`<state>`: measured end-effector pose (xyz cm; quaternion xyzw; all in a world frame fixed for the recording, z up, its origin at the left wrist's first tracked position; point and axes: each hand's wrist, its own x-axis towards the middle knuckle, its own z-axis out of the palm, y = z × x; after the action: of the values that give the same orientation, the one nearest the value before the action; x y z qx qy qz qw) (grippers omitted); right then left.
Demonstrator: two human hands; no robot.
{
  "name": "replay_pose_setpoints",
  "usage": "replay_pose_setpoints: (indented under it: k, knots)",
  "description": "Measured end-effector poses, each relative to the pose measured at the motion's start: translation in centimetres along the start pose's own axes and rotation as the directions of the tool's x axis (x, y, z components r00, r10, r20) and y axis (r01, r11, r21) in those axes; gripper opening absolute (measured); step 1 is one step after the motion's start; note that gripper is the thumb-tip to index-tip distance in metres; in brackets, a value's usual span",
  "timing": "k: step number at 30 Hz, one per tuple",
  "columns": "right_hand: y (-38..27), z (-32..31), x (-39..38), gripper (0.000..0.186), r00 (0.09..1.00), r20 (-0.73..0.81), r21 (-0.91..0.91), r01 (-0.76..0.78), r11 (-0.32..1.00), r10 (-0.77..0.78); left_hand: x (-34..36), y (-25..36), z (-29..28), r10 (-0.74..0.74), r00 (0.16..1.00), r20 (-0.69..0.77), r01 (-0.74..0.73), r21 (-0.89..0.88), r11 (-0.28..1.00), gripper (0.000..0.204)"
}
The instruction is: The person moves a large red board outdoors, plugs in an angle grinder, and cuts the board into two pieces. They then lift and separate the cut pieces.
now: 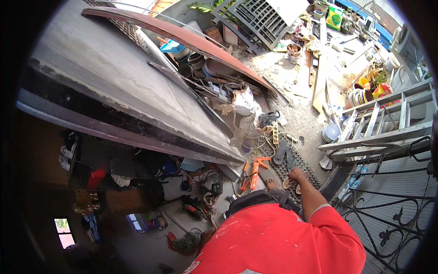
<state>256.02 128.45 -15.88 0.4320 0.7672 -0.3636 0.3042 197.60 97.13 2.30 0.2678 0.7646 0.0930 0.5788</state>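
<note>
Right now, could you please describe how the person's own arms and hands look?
The right arm comes out of a short red sleeve, part of a red shirt with small pale specks. The right hand is bare: no glove shows. The left arm and left hand cannot be made out clearly.

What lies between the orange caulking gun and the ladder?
A pair of dark flip-flops on a perforated mat, then dusty ground, as the head view shows.
</note>
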Motion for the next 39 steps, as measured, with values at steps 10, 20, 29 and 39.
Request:
replay_pose_setpoints:
  k: [10, 20, 29, 39]
  knots:
    - [4.0, -4.1, -3.7, 0.017, 0.853, -0.022, 0.988, -0.060, 0.140, 0.521, 3.5, 21.0, 6.4, 0.195, 0.980, 0.041, -0.170, -0.343, 0.924, 0.039]
    - [5.8, 1.1, -13.0, 0.019, 0.834, 0.070, 0.987, 0.022, -0.160, 0.547, 1.2, 47.7, 9.4, 0.734, 0.679, 0.025, -0.681, -0.353, 0.642, 0.053]
    - [17.4, 9.7, -11.3, 0.019, 0.830, 0.414, 0.866, -0.232, -0.444, 0.373, 6.2, 65.9, 6.4, 0.724, 0.474, -0.502, -0.871, -0.390, 0.300, 0.058]
    - [35.9, -10.3, -12.8, 0.013, 0.707, 0.124, 0.988, -0.025, -0.150, 0.697, 15.6, 88.6, -5.3, 0.330, 0.576, -0.748, -0.808, -0.460, 0.368, 0.093]
